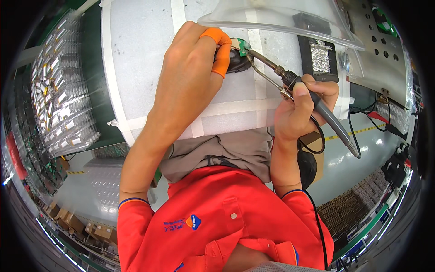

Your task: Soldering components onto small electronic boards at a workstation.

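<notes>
While the right hand [297,113] grips the grey handle of a soldering iron [322,106], the left hand [188,68], with orange finger covers [222,61] on two of its digits, is closed at the left end of a small green circuit board [243,47]; its own fingers hide exactly where they press. That board sits at the upper middle of the white, tape-striped surface [136,50], just above a glossy dark object [240,62] whose kind I cannot make out. The iron's tip lies at the right edge of the board, and a thin metal tube [268,78] runs beside the shaft toward the same spot; whether the tip actually touches is too small to tell. The chief danger, I judge, is heat: with the fingertips so near the tip, a slip of the iron or a loosened pinch could burn a finger or scorch the board. Too long a dwell might lift a pad, while a shaky wrist could bridge neighbouring joints. The clear plastic sheet [281,20] hangs close over the work and could melt if the shaft swung up against it. Should the black cable [319,147] below the right hand snag, it could jerk the tip aside, and the dark tray of silvery bits [321,56] nearby could be knocked.
</notes>
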### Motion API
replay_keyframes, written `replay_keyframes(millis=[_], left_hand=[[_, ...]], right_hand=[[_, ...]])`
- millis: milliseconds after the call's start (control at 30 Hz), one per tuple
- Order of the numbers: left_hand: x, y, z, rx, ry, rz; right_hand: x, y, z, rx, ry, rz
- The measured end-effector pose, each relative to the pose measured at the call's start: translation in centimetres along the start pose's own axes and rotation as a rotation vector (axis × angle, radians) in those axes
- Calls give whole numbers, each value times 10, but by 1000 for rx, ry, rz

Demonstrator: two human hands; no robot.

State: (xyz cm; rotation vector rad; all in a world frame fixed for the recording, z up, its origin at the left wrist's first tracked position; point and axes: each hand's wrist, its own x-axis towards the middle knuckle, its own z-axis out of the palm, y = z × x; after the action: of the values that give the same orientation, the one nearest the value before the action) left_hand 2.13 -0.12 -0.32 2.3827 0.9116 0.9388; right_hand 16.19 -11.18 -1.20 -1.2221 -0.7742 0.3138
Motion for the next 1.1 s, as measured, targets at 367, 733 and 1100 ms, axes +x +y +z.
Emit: replay_keyframes(millis=[367, 733, 1100], left_hand=[[-1, 0, 1, -15, -8, -5], [-1, 0, 1, -7, -29, -30], [-1, -1, 0, -31, -27, -23]], right_hand=[[-1, -2, 1, -14, -13, 7], [-2, -3, 3, -34, 20, 3], [-1, -4, 5, -16, -6, -6]])
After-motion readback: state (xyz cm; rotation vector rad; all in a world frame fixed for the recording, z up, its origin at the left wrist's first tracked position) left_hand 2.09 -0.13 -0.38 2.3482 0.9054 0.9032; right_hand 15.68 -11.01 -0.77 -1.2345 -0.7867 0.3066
